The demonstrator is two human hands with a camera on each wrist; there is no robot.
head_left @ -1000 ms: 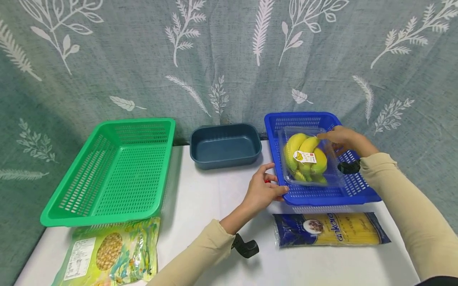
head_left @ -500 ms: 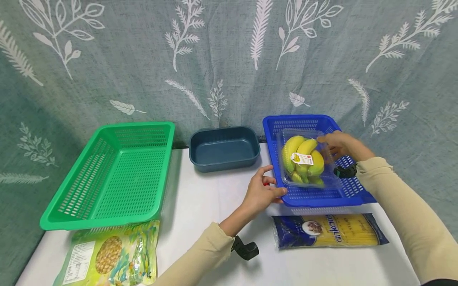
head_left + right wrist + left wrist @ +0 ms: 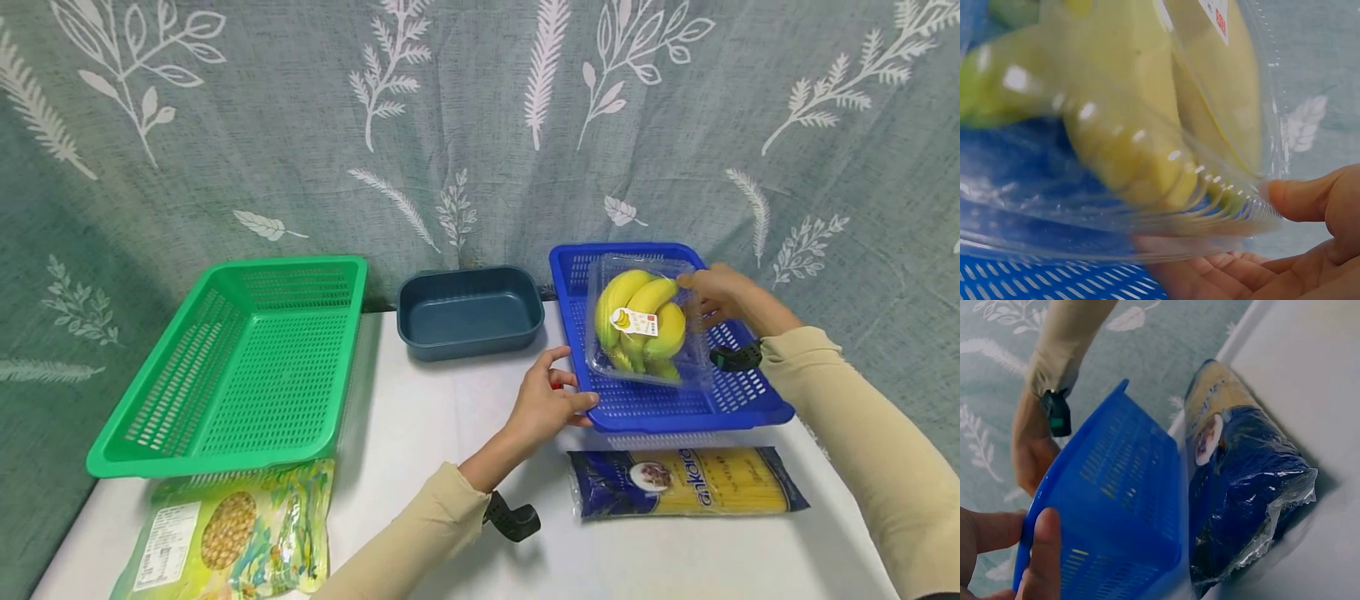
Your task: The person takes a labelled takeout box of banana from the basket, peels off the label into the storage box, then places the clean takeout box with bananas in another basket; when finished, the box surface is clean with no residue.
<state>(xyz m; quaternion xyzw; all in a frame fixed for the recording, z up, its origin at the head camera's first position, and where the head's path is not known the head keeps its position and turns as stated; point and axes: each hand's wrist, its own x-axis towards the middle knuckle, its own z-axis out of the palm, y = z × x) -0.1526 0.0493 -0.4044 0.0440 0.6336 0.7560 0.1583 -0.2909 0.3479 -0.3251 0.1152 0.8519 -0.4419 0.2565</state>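
Note:
My right hand holds a clear plastic box of bananas by its right side, over the blue basket. In the right wrist view, the thumb lies on the edge of the box and the other fingers reach beneath it. My left hand grips the basket's rim near its front left corner. The left wrist view has the blue rim between thumb and finger. A small red spot shows by the left fingers, too hidden to identify.
A green basket stands at the left, over part of a green snack-like bag. Between the baskets is a dark blue tub. A pack of spaghetti lies in front of the blue basket. A patterned curtain hangs behind.
The box of bananas has risen a little and shifted toward the back of the blue basket with my right hand. My left hand stays on the rim.

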